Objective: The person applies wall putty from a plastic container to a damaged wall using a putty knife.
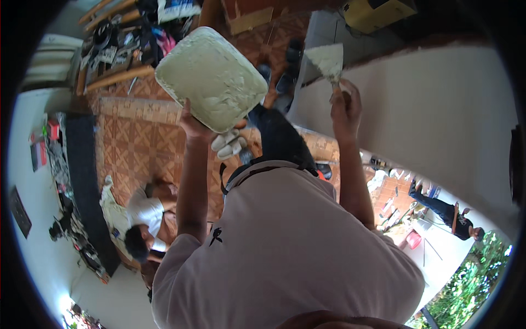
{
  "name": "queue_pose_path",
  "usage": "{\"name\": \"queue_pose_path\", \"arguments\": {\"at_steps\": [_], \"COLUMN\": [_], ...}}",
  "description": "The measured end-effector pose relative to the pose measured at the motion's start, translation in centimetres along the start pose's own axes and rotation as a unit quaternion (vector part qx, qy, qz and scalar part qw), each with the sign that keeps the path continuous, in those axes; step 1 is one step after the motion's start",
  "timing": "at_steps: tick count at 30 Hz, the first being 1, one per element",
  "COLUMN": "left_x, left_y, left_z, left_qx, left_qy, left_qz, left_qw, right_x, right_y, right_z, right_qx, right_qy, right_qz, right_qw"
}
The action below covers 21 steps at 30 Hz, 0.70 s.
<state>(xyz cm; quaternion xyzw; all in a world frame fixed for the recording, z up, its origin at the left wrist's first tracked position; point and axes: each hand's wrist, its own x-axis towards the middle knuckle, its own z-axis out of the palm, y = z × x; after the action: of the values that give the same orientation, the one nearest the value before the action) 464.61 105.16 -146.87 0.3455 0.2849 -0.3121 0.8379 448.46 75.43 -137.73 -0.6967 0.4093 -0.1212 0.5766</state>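
My left hand [193,122] grips the lower edge of a rounded rectangular container [211,77], held up at upper centre, its face covered in uneven, pale greenish-white paste. My right hand [345,109] is closed round the handle of a putty knife [327,57], blade upward, with white paste smeared on it. The knife is apart from the container, in front of a pale wall surface [422,98] on the right. Just below the container are light sandals [229,143] and my dark trouser leg [276,134].
Tiled floor [123,142] lies below. Left are a dark bench [82,170] with clutter and a wooden rack [118,77] piled with items. A co-worker in white [145,214] is low down at lower left; another person [444,211] stands at far right. A yellow box [372,13] sits at top right.
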Motion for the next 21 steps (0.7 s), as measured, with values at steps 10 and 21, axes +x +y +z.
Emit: {"name": "queue_pose_path", "arguments": {"at_steps": [10,21], "left_x": [29.2,47.3], "left_y": [-4.9,-15.2], "left_z": [25.0,45.5], "left_qx": [0.081,0.085], "left_qy": [-0.061,-0.204], "left_qz": [-0.182,-0.290], "left_qw": [0.978,0.931], "right_x": [20.2,39.4], "right_y": [-4.5,-5.8], "right_z": [-2.2,-5.2], "right_qx": [-0.081,-0.170], "right_qy": [0.120,0.255], "right_qz": [0.047,-0.002], "right_qw": [0.988,0.952]}}
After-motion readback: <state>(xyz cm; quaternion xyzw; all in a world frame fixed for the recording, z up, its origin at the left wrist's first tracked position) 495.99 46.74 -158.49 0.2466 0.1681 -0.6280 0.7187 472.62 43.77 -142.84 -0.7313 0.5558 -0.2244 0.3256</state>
